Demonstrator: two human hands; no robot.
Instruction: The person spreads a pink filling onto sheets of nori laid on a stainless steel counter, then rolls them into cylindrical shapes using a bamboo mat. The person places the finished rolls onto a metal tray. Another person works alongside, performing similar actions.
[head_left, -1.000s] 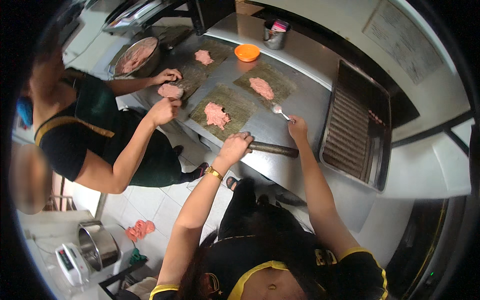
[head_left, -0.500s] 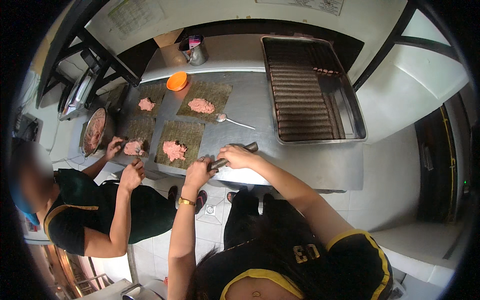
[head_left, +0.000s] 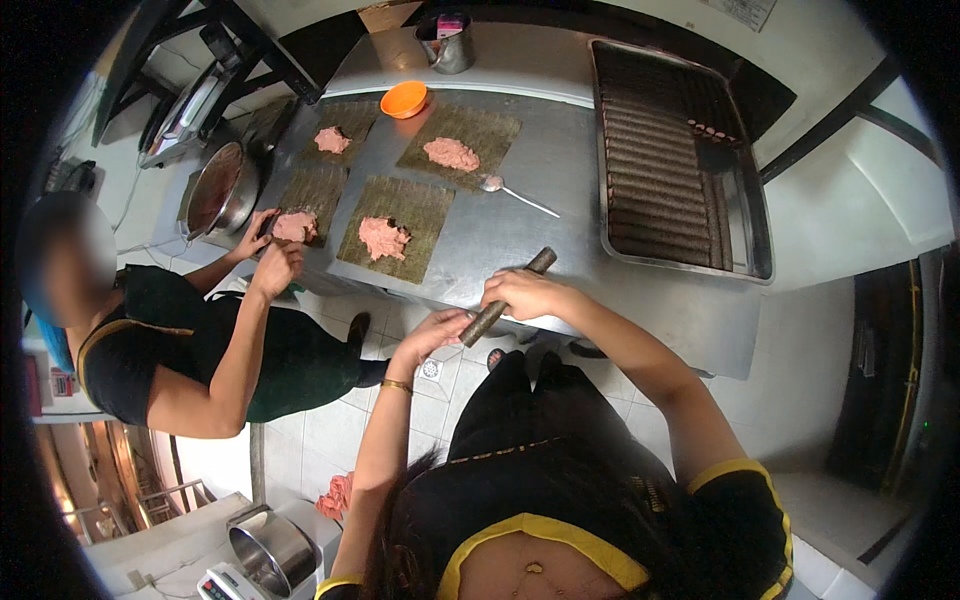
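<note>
A dark seaweed roll [head_left: 487, 320] is held at a slant over the table's near edge, in the fingers of my right hand [head_left: 527, 293]. My left hand [head_left: 436, 335] is beside the roll's lower end, fingers stretched toward it and not wrapped round it; whether they touch it is hard to tell. To the left lies a flat seaweed sheet [head_left: 418, 262] with pink ground filling [head_left: 383, 239] on it. Farther off, another sheet [head_left: 500, 132] bears a mound of pink filling [head_left: 451, 154]. A metal spoon [head_left: 530, 201] rests beside that sheet.
A metal tray [head_left: 692, 263] of dark rolls sits at the right. Left, a co-worker's hands [head_left: 279, 267] work at filling [head_left: 295, 227] on a sheet, near a steel bowl [head_left: 240, 205]. An orange bowl [head_left: 404, 99] and metal pitcher [head_left: 455, 53] stand at the back.
My view has shifted, so the table appears higher and farther right. My right hand has tilted the roll more steeply. My left hand has loosened from around its lower end.
</note>
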